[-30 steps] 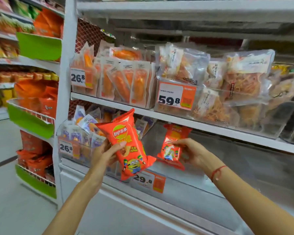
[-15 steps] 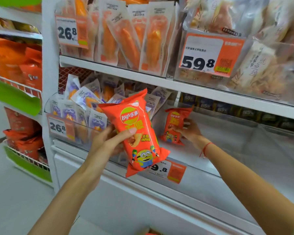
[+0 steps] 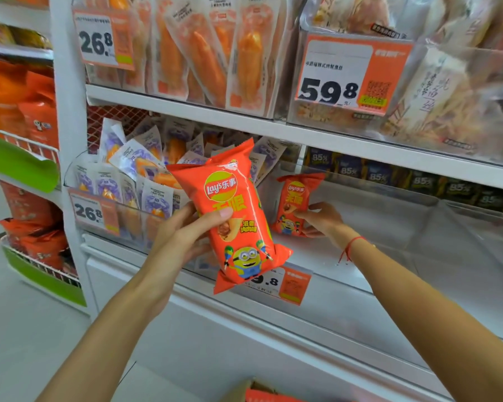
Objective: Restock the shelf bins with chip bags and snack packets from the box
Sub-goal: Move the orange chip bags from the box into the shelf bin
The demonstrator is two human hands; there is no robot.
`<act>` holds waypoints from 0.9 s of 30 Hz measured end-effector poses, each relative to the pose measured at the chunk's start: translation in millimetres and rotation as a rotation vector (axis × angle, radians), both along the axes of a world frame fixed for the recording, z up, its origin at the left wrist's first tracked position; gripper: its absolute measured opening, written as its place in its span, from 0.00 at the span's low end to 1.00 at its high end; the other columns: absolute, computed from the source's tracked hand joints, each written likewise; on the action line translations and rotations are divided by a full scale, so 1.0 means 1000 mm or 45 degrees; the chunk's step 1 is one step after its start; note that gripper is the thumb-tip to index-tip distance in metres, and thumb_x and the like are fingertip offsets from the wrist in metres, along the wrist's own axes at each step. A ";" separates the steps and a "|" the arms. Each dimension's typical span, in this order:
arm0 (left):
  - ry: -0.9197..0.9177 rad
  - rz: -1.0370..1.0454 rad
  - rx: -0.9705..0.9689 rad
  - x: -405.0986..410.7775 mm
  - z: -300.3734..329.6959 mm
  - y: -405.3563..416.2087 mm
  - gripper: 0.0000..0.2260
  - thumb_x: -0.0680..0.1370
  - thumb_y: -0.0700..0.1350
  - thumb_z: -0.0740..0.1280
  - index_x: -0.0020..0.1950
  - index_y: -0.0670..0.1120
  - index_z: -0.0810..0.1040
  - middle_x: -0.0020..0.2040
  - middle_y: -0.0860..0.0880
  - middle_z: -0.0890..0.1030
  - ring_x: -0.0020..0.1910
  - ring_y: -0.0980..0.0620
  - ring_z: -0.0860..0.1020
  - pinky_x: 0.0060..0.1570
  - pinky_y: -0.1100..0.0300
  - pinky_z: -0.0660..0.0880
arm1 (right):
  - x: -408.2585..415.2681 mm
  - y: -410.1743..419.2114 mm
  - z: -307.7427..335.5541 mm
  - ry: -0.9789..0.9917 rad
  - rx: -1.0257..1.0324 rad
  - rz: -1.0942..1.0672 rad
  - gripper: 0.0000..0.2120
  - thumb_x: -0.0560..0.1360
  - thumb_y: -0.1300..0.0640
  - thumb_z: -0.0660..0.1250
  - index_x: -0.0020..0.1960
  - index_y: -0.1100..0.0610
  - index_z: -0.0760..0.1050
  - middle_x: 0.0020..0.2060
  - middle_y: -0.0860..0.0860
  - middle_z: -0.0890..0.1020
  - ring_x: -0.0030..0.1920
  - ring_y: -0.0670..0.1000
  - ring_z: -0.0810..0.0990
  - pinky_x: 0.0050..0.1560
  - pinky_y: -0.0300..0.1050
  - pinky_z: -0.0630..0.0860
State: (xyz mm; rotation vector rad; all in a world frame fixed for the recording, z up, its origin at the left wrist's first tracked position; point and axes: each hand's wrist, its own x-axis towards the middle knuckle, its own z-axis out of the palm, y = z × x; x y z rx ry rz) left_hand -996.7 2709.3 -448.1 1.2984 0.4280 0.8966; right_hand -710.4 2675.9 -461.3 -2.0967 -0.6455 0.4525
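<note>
A: Chip bags, two of them, both orange-red. Start at frame left?

B: Far left first: wire racks with green fronts [image 3: 18,166] stacked with orange packets, not our concern. Next, the white upright [image 3: 67,117] of the shelf unit. Right of it, middle shelf, a clear bin of purple-and-white snack packets [image 3: 134,181], price tag [image 3: 95,211] reading 26.8 on its front.

A: And the left hand?

B: Left hand [image 3: 183,239], centre of frame, in front of the shelf edge. Thumb lies across the face of the large chip bag [image 3: 235,216], fingers curled behind it. Firm hold on its left side. Bag stands nearly upright, tilted slightly with the top leaning left, held in the air and hiding part of a price tag [image 3: 285,281] on the lower bin's front.

A: Second bag?

B: Small chip bag [image 3: 295,207], just right of centre, standing upright inside the clear bin [image 3: 418,216] on the middle shelf, at the bin's left end. Right hand [image 3: 323,220] reaches in from the lower right and pinches the bag's right edge between thumb and fingers. Red string [image 3: 352,248] around that wrist.

A: Upper shelf?

B: Orange vacuum packs [image 3: 204,53] upper centre, tag 26.8. Upper right, pale shredded-snack bags [image 3: 447,91] behind a 59.8 tag [image 3: 352,74]. Dark packets marked 85% [image 3: 384,172] line the back of the middle shelf.

A: Bottom of frame?

B: Cardboard box [image 3: 244,391], only its corner visible, something orange inside.
</note>
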 end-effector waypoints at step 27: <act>0.870 0.617 1.401 0.016 -0.011 -0.008 0.35 0.72 0.68 0.49 0.72 0.50 0.68 0.70 0.53 0.70 0.70 0.52 0.64 0.66 0.55 0.64 | -0.042 -0.091 0.070 0.529 0.148 0.176 0.18 0.70 0.48 0.72 0.55 0.55 0.74 0.44 0.52 0.79 0.41 0.48 0.77 0.42 0.40 0.74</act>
